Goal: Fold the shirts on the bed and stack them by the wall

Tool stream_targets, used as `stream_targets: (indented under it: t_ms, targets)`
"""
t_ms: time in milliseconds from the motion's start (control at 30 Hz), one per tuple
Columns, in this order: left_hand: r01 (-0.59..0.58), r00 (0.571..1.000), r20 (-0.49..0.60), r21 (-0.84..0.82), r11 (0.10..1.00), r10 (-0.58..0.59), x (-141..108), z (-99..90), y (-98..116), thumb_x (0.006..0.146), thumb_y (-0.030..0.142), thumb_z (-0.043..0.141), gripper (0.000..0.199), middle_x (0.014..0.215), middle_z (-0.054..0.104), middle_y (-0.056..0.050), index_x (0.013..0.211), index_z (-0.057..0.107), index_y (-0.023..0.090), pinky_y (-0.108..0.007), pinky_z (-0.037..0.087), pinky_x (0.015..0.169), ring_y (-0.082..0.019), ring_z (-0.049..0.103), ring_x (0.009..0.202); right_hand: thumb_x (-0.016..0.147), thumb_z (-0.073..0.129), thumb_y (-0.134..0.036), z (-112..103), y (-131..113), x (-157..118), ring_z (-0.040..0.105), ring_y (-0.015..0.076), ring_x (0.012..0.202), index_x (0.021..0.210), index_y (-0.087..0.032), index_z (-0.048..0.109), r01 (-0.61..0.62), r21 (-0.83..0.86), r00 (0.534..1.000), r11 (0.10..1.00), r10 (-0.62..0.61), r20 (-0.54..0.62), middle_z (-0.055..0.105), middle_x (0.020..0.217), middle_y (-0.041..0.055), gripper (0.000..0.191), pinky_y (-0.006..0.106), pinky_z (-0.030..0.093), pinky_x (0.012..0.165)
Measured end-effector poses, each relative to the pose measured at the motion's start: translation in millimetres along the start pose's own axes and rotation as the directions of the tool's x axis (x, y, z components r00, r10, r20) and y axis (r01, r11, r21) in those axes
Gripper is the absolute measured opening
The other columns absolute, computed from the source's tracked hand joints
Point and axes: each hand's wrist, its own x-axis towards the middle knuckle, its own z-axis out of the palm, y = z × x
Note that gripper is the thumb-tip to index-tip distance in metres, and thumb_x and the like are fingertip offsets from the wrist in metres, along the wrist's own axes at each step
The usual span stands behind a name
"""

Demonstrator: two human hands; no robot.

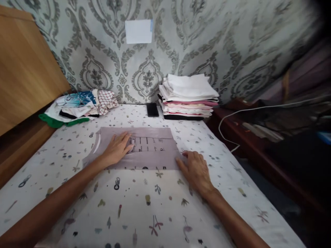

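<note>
A mauve garment (155, 156) with dark printing lies partly folded on the patterned white sheet (139, 220). Its sides are turned in over the print, and a pale strip shows near its left end. My left hand (117, 150) rests flat on the left half of the cloth, fingers spread. At the right end, my right hand (195, 168) touches the edge with thumb and fingers apart, holding nothing that I can see.
A stack of folded clothes (188, 98) stands at the back right, beside a black phone (152, 110). Loose clothes (80, 105) lie in a heap at the back left, near a wooden panel (28, 65). A white cable (224, 119) hangs past the right edge.
</note>
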Motion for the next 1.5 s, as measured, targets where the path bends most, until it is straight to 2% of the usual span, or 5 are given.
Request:
stream_targets:
  t_ms: [367,633,967,1200,1500]
  targets:
    - [-0.212,0.975,0.021,-0.242,0.947,0.223,173,20.1,90,0.085,0.013,0.050,0.021,0.111,0.068,-0.010,0.100,0.064,0.018,-0.037,0.045,0.094,-0.025,0.061,0.103,0.083,0.052,-0.034,-11,-11,5,0.055,0.0253,0.089,0.073,-0.022,0.051,-0.063,0.149,0.995,0.987,0.052,0.080,0.059,0.089,0.0080,0.016,0.037,0.042,0.079]
    - [-0.224,0.950,0.132,-0.336,0.915,0.281,220,35.1,111,0.062,0.001,0.059,0.021,0.073,0.063,-0.003,0.073,0.062,0.019,-0.029,0.044,0.073,-0.021,0.058,0.077,0.075,0.055,-0.035,-10,-8,10,0.046,0.0141,0.057,0.074,-0.024,0.049,-0.213,0.620,0.977,0.755,0.160,0.141,0.051,0.060,-0.0041,0.013,0.027,0.035,0.055]
    - [-0.138,0.957,0.138,-0.561,0.816,0.257,187,-46.6,64,0.072,0.013,0.068,0.018,0.064,0.058,0.001,0.090,0.070,0.016,-0.024,0.038,0.055,-0.012,0.051,0.054,0.072,0.067,-0.038,-34,-67,13,0.044,0.0108,0.057,0.080,-0.021,0.055,-0.149,0.938,0.989,0.313,0.069,0.134,0.054,0.068,-0.0031,0.022,0.024,0.036,0.051]
    - [0.286,0.943,0.333,-0.828,0.483,0.011,133,-63.2,-11,0.070,0.013,0.063,0.020,0.071,0.069,-0.002,0.090,0.063,0.018,-0.023,0.049,0.056,-0.014,0.066,0.058,0.076,0.057,-0.028,-9,-148,14,0.048,0.0117,0.060,0.080,-0.022,0.056,-0.075,0.923,0.974,0.378,-0.169,0.149,0.056,0.068,-0.0033,0.007,0.023,0.039,0.055]
    - [0.359,0.933,0.353,-0.903,0.234,-0.069,99,-34.5,-66,0.070,0.037,0.080,0.032,0.076,0.069,-0.004,0.087,0.064,0.016,-0.029,0.055,0.059,-0.017,0.067,0.064,0.076,0.054,-0.013,20,-189,14,0.052,0.0126,0.061,0.075,-0.021,0.056,-0.006,0.808,0.940,0.589,-0.273,0.205,0.060,0.065,-0.0030,0.009,0.023,0.039,0.057]
